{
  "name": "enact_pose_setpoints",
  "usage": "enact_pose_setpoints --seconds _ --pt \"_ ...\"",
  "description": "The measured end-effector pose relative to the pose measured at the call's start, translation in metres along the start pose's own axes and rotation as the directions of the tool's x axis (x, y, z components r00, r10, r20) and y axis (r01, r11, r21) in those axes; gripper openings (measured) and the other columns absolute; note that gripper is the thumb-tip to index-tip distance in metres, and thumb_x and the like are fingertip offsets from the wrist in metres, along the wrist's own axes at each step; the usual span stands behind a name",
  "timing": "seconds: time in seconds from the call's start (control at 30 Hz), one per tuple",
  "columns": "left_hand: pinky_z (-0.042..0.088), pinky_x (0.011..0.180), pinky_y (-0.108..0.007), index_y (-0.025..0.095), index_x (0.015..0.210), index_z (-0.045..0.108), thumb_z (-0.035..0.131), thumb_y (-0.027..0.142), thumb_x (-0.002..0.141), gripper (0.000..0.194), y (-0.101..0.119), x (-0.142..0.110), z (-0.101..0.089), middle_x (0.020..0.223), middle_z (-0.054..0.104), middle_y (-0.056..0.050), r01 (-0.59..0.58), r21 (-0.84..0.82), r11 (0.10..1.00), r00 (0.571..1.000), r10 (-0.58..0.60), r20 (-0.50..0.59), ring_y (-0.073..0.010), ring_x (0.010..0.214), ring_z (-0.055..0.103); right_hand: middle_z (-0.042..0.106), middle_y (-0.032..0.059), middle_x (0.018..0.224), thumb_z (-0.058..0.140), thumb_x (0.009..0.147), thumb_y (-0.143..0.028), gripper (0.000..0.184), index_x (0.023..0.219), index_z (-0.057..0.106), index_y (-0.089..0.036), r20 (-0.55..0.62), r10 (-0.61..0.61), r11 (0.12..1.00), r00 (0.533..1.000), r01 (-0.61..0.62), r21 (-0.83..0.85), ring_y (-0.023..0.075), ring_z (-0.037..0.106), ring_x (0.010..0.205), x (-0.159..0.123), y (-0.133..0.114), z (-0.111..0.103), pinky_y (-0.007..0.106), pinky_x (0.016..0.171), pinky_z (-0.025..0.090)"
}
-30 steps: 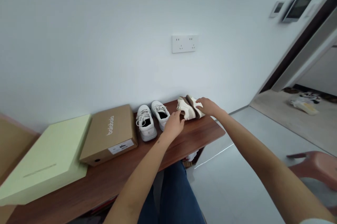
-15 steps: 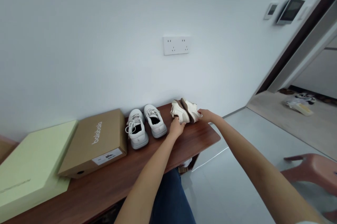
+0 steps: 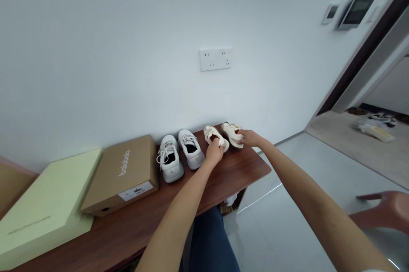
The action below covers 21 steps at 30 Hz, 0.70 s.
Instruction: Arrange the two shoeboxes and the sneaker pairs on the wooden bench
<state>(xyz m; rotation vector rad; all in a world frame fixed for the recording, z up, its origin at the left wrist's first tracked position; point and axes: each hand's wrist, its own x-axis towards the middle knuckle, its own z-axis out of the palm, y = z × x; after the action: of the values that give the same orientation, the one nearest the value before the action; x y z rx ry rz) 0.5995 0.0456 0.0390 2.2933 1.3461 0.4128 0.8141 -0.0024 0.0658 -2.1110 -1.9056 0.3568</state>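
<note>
Two small cream sneakers are side by side at the right end of a reddish-brown wooden shelf (image 3: 246,169). My left hand (image 3: 215,152) grips the heel of the left cream sneaker (image 3: 209,132), fingers at its opening. The right cream sneaker (image 3: 230,131) has my right hand (image 3: 249,137) closed on its heel. Both shoes stand with their openings up and toes toward the wall. Left of them sits a pair of larger white sneakers, the nearer one (image 3: 194,159) apart from my left hand and the laced one (image 3: 173,173) beside it.
A brown shoebox (image 3: 111,182) and a pale green box (image 3: 47,208) stand further left on the shelf. A wall socket (image 3: 216,59) is above. On the floor at right is a pink stool (image 3: 393,208); shoes and a plastic bag (image 3: 373,129) lie by the doorway.
The cream sneakers were tilted on their sides with soles facing each other. Now they stand upright and slightly apart, still in my hands. The view has shifted slightly.
</note>
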Motion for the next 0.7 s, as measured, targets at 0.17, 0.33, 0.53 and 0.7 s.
enact_pose_setpoints --seconds 0.17,0.33,0.53,0.7 --pt "0.043 0.095 -0.045 0.016 0.125 0.049 0.05 0.027 0.092 0.035 0.011 0.002 -0.023 0.122 0.064 -0.02 -0.025 0.234 0.972 0.999 0.013 0.053 -0.0323 0.119 0.058 0.07 0.0115 0.111 0.068 0.081 -0.031 0.039 0.117 0.059 -0.019 -0.035 0.015 0.983 0.999 -0.021 -0.18 0.0248 0.065 0.099 0.006 -0.027 -0.006 0.027 0.077 0.043" --pt "0.044 0.097 -0.045 0.014 0.125 0.05 0.049 0.023 0.091 0.035 0.019 0.004 -0.033 0.122 0.063 -0.022 -0.087 0.334 0.938 0.993 0.055 0.105 -0.032 0.119 0.059 0.067 0.0164 0.117 0.068 0.083 -0.031 0.041 0.12 0.057 -0.018 -0.025 0.002 0.952 1.0 -0.01 -0.307 0.0282 0.065 0.103 0.019 -0.048 -0.008 0.031 0.081 0.046" --pt "0.044 0.098 -0.046 0.013 0.128 0.049 0.048 0.02 0.09 0.038 0.019 0.007 -0.031 0.12 0.063 -0.022 -0.099 0.379 0.92 0.989 0.05 0.136 -0.0316 0.119 0.059 0.065 0.0177 0.119 0.069 0.083 -0.026 0.037 0.116 0.058 -0.017 0.004 -0.035 0.937 0.999 0.034 -0.348 0.0284 0.062 0.11 0.029 -0.057 0.002 0.032 0.085 0.047" --pt "0.044 0.098 -0.045 0.014 0.13 0.048 0.049 0.021 0.09 0.042 0.015 0.012 -0.028 0.124 0.061 -0.023 -0.083 0.36 0.929 0.985 0.021 0.173 -0.0316 0.12 0.058 0.065 0.0177 0.122 0.067 0.084 -0.025 0.035 0.117 0.059 -0.018 0.025 -0.04 0.935 0.999 0.046 -0.353 0.029 0.061 0.113 0.033 -0.054 0.014 0.033 0.088 0.047"
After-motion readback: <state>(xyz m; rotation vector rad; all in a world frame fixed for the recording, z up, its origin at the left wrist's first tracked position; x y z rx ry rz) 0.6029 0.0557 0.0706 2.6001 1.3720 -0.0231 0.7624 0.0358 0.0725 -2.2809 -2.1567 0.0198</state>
